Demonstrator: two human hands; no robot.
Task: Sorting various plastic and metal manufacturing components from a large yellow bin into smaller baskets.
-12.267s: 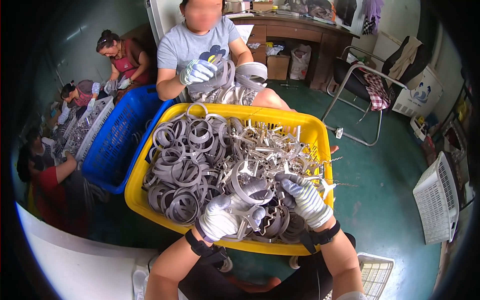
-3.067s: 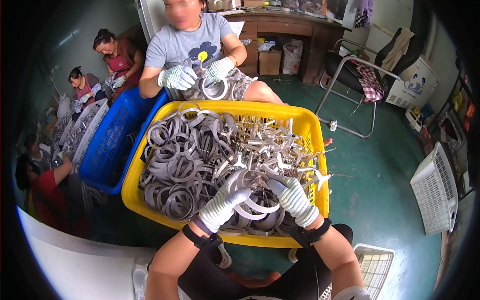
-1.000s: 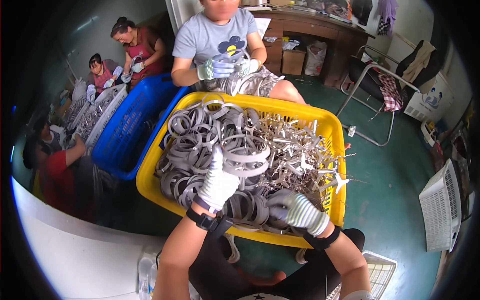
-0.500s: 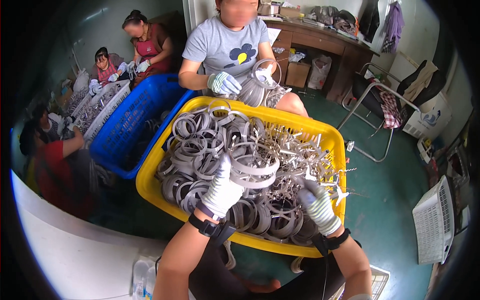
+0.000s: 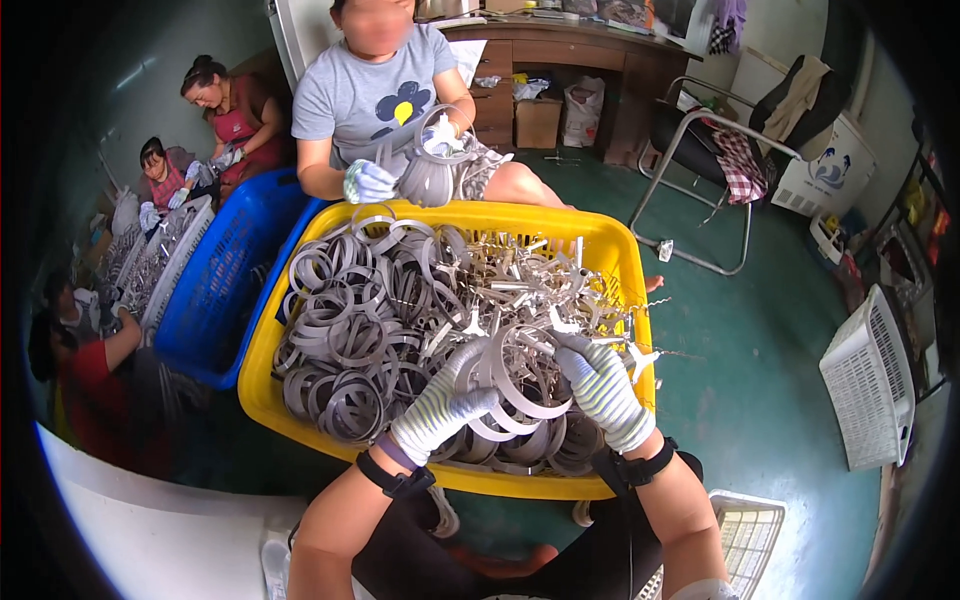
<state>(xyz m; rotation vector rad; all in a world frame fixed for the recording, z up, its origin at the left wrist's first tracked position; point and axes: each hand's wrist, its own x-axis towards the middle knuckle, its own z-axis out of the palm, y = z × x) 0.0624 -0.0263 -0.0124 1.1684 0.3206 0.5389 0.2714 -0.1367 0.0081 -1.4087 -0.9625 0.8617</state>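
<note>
My left hand (image 5: pixel 436 402), in a white glove with green stripes, is closed round the left side of a few flat grey metal rings (image 5: pixel 532 406). Beside their right rim, my right hand (image 5: pixel 606 392) in a matching glove has its fingers drawn together. What lies between those fingertips is hard to make out against the metal behind. Both hands are over the near part of a yellow plastic basket (image 5: pixel 262 362). Piled loose rings (image 5: pixel 345 318) fill its left side, and small shiny metal pieces (image 5: pixel 520 268) with thin twisted ends are heaped on the right.
Across the basket sits a gloved person (image 5: pixel 370 110) holding similar rings. A blue basket (image 5: pixel 222 270) stands at the left, with other people working beyond it. A metal-framed chair (image 5: pixel 690 170), a desk (image 5: pixel 560 45) and a white crate (image 5: pixel 868 385) are farther right.
My left hand has lowered the rings toward the near side of the basket. My right hand has come in beside them. The view has shifted rightward.
</note>
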